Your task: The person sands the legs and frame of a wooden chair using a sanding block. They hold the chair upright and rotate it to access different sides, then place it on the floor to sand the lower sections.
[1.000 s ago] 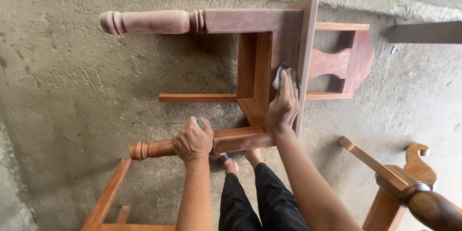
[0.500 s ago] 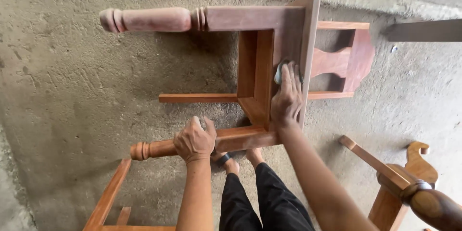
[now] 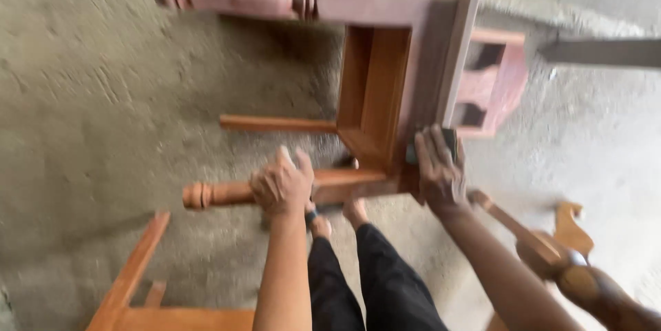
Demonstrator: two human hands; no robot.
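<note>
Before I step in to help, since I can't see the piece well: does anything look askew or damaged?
The wooden chair lies tipped on its side on the concrete floor, legs pointing left. The left hand grips a lower leg; the right hand presses a dark pad against the frame. The picture is blurred; no damage shows.

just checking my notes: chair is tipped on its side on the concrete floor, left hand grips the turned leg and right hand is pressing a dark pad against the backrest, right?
One detail is off. The right hand presses the dark pad against the edge of the seat frame, not the backrest, which lies beyond it, untouched. The head view shows this. The rest holds: the chair lies on its side on the concrete floor, and the left hand grips the turned leg.
</note>
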